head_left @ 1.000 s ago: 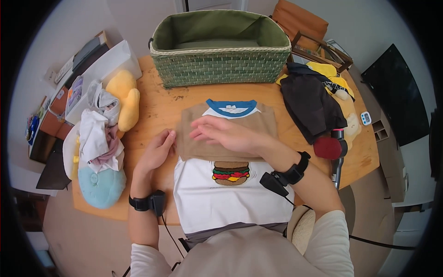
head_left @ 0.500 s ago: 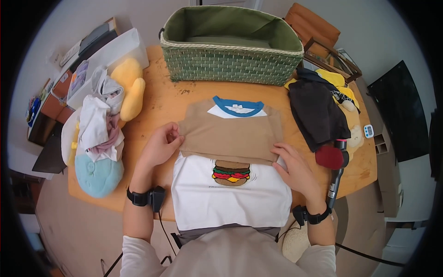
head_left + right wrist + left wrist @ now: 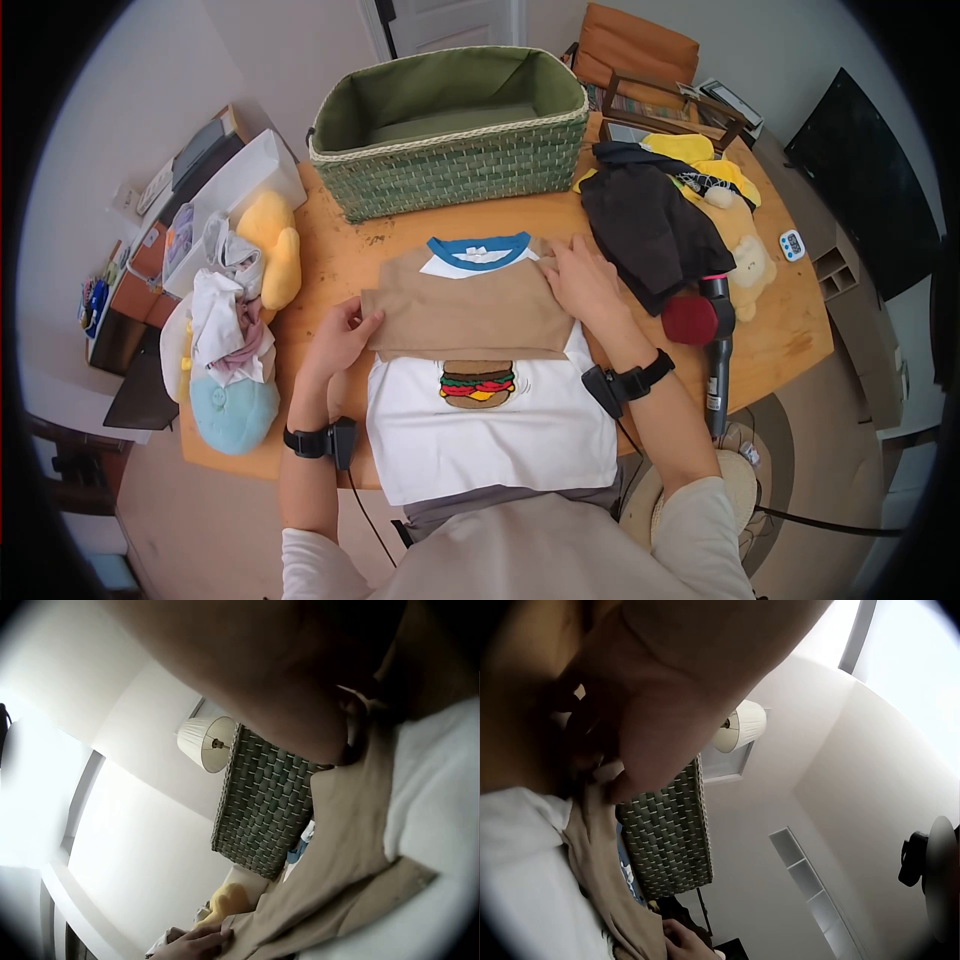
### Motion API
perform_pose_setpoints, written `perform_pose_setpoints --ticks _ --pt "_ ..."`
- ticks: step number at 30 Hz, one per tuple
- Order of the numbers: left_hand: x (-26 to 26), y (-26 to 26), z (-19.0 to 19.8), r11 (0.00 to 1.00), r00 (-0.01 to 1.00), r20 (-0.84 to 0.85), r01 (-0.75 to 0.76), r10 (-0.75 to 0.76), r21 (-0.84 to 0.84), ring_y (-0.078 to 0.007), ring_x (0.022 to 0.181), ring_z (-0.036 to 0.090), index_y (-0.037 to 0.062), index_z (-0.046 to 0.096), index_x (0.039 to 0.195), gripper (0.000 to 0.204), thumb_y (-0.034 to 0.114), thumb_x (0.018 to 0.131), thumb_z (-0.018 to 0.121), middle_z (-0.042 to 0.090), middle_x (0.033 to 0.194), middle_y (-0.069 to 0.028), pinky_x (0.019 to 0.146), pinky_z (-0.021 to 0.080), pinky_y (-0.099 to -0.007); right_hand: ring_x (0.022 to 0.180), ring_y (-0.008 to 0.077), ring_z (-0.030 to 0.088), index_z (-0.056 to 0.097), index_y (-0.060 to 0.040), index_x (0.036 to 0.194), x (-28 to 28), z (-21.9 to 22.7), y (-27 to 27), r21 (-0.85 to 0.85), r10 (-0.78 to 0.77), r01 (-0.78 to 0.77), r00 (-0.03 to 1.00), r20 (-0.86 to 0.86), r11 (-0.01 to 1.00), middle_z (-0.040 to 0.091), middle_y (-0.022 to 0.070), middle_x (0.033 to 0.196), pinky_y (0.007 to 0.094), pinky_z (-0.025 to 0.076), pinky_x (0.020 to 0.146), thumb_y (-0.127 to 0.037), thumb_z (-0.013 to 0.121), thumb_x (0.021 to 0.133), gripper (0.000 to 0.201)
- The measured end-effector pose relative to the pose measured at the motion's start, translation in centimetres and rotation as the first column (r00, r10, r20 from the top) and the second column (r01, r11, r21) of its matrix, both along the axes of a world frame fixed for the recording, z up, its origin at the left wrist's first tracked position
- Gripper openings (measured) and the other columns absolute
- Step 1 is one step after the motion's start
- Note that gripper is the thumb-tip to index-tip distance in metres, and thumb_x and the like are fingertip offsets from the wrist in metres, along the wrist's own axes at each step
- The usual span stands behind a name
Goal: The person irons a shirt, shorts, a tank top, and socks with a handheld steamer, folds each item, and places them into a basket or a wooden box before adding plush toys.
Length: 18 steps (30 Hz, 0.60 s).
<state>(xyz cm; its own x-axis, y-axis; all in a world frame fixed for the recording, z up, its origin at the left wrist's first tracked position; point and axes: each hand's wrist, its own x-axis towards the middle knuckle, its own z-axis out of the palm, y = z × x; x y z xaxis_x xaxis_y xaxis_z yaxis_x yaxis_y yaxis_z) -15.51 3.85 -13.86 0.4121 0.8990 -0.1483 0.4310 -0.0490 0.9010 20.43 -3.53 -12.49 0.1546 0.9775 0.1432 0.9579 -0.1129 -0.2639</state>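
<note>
A T-shirt [image 3: 490, 430] lies spread at the table's near edge, with a blue collar, a brown upper part and a hamburger picture on its white lower part. At the left edge of the brown cloth, my left hand [image 3: 335, 340] pinches the fabric between thumb and curled fingers. My right hand [image 3: 588, 285] is at the upper right corner near the collar, its fingers bent over the brown cloth [image 3: 352, 817]. Both wrist views show the hands close over the shirt, with the fingertips partly in shadow.
Behind the shirt stands a green woven basket [image 3: 450, 165]. Plush toys [image 3: 235, 410] and crumpled clothes [image 3: 215, 325] lie at the left beside a white bin [image 3: 260, 170]. Dark clothing [image 3: 650, 230], a red-headed device [image 3: 690, 318] and a small timer [image 3: 791, 245] are at the right.
The right hand has gone from above the brown cloth to its right edge, then up to the corner near the collar. The left hand has closed on the left edge.
</note>
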Motion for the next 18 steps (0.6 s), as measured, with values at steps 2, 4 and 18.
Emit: perform_pose_setpoints --ticks 2,4,18 --pt "0.0 -0.4 0.6 0.999 1.0 -0.001 -0.023 0.023 0.039 -0.006 0.07 0.052 -0.0019 0.067 0.103 0.026 0.024 0.099 0.066 0.064 0.082 0.0021 0.064 0.046 -0.0249 0.093 0.0431 0.068 0.056 -0.0042 0.117 0.6 -0.5 0.4 -0.001 -0.059 0.059 0.998 -0.008 0.998 0.057 0.0227 0.113 0.0517 0.056 0.076 -0.013 0.058 0.095 0.024" --pt "-0.4 0.4 -0.3 0.996 0.996 -0.088 -0.021 0.029 0.09 -0.008 0.069 0.054 -0.0018 0.067 0.103 0.026 0.024 0.098 0.066 0.065 0.082 -0.0008 0.064 0.047 -0.0264 0.094 0.0432 0.068 0.054 -0.0027 0.117 0.9 -0.9 0.5 -0.009 -0.116 0.116 0.993 -0.018 0.993 0.056 0.0226 0.113 0.0508 0.056 0.076 -0.013 0.059 0.094 0.026" --pt "-2.2 -10.8 4.3 0.998 0.833 -0.552 -0.007 0.038 0.058 -0.0232 0.059 0.065 0.001 0.069 0.083 0.041 0.041 0.087 0.076 0.067 0.065 -0.0092 0.059 0.05 -0.0353 0.096 0.0245 0.061 0.059 -0.0109 0.116 -7.3 3.4 -18.3 -0.187 0.589 -0.618 0.785 -0.193 0.763 0.059 0.0066 0.103 0.0392 0.047 0.079 -0.031 0.074 0.085 0.04"
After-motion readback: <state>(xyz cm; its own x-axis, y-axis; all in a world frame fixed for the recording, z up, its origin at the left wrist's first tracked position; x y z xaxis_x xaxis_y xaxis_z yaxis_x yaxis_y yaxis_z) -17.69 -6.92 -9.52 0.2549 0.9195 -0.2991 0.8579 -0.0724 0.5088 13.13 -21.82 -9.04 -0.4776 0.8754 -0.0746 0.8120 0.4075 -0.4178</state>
